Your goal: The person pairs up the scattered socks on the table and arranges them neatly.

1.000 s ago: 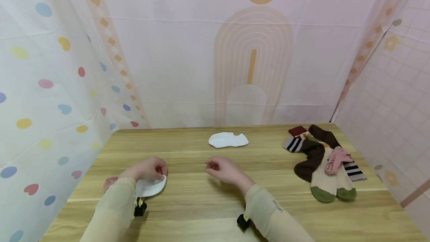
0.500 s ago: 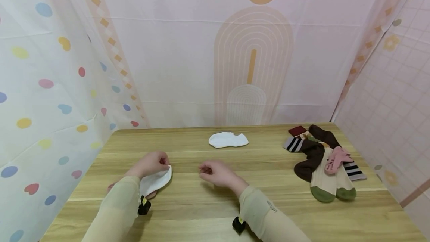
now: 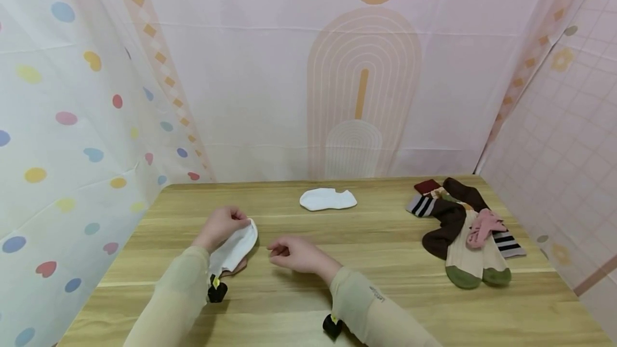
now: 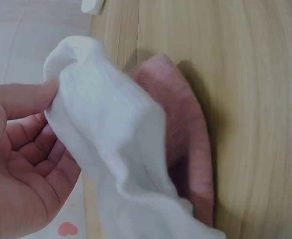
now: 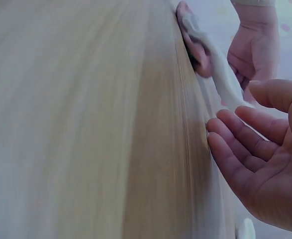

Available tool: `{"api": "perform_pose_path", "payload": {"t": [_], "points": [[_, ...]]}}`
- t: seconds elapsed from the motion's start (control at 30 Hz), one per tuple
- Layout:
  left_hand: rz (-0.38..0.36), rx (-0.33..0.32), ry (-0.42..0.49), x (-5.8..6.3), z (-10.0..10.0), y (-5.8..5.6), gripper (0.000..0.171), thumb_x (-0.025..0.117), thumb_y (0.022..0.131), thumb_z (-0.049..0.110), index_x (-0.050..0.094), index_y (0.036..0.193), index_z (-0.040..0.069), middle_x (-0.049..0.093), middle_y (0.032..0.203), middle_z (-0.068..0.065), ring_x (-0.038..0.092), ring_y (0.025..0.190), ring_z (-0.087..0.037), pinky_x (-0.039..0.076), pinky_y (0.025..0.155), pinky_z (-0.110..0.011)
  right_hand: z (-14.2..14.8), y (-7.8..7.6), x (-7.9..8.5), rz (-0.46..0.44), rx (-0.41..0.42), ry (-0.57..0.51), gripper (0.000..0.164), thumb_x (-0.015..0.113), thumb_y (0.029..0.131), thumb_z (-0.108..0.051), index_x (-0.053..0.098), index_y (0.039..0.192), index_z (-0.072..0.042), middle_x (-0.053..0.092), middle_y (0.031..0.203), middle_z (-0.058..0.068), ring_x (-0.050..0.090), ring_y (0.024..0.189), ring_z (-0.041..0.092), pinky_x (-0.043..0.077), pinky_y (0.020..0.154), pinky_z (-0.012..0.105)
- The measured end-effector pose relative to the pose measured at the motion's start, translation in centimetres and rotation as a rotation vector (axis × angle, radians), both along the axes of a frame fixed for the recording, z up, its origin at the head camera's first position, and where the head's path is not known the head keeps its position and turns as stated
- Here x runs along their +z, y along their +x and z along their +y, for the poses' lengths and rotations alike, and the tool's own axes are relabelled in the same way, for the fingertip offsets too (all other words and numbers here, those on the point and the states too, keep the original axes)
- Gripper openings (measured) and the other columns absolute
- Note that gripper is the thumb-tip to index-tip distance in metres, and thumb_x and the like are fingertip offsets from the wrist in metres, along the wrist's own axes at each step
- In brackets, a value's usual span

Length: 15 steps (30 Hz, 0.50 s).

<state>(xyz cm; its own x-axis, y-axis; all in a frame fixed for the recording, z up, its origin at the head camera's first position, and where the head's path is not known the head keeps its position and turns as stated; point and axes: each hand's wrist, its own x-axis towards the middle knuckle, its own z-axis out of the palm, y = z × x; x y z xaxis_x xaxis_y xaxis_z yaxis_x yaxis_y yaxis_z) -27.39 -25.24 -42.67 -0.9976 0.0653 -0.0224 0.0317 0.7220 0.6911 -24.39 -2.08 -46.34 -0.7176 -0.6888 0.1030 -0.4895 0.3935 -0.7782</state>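
My left hand (image 3: pixel 222 227) pinches one end of a white ankle sock (image 3: pixel 236 248) between thumb and fingers, and the sock hangs slanting down from there. Beneath it in the left wrist view lies a dusty-pink sock (image 4: pixel 185 144) on the wooden table. To the right, my right hand (image 3: pixel 300 255) hovers low over the table with relaxed, slightly bent fingers and nothing in them. In the right wrist view its palm shows bare, the fingertips (image 5: pixel 218 139) pointing toward the white sock. Another white ankle sock (image 3: pixel 328 199) lies flat near the table's back edge.
A loose pile of socks lies on the right side: dark brown (image 3: pixel 443 229) with striped cuffs, cream with green toes (image 3: pixel 465 256), a pink one (image 3: pixel 484 228) on top and a dark red piece (image 3: pixel 427 186). Patterned curtains (image 3: pixel 250 95) close off the back and sides of the table (image 3: pixel 414 304).
My left hand has lifted the white sock's end and carried it right and away from me, uncovering part of the pink sock. My right hand has moved left, closer to it.
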Motion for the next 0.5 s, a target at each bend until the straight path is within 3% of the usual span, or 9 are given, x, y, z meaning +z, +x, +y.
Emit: {"api": "perform_pose_path", "payload": {"t": [0.1,0.3,0.5], "points": [[-0.016,0.05,0.03,-0.3,0.2,-0.2,0.018,0.067,0.084,0.021,0.063,0.084,0.004,0.061,0.081,-0.005,0.051,0.072,-0.019,0.04,0.062,-0.029,-0.4,0.1,0.1,-0.052,-0.012,-0.033,0.029,0.064,0.088,-0.016,0.062,0.113,-0.002,0.066,0.094,-0.001,0.057,0.086,0.001,0.045,0.078,0.016],[-0.053,0.15,0.12,-0.4,0.2,-0.4,0.022,0.064,0.086,0.023,0.064,0.089,0.002,0.061,0.087,-0.008,0.053,0.077,-0.021,0.042,0.063,-0.028,-1.1,0.2,0.1,-0.05,-0.011,-0.042,0.028,0.066,0.086,-0.015,0.063,0.111,-0.001,0.065,0.09,-0.004,0.057,0.083,0.0,0.046,0.075,0.014],[-0.078,0.301,0.313,-0.5,-0.2,-0.6,0.03,0.063,0.087,0.022,0.061,0.101,-0.004,0.058,0.092,-0.008,0.052,0.078,-0.017,0.045,0.063,-0.027,-1.7,0.2,0.1,-0.089,-0.022,-0.073,0.028,0.065,0.086,-0.015,0.063,0.11,-0.002,0.064,0.089,-0.007,0.057,0.081,-0.001,0.046,0.073,0.014]]}}
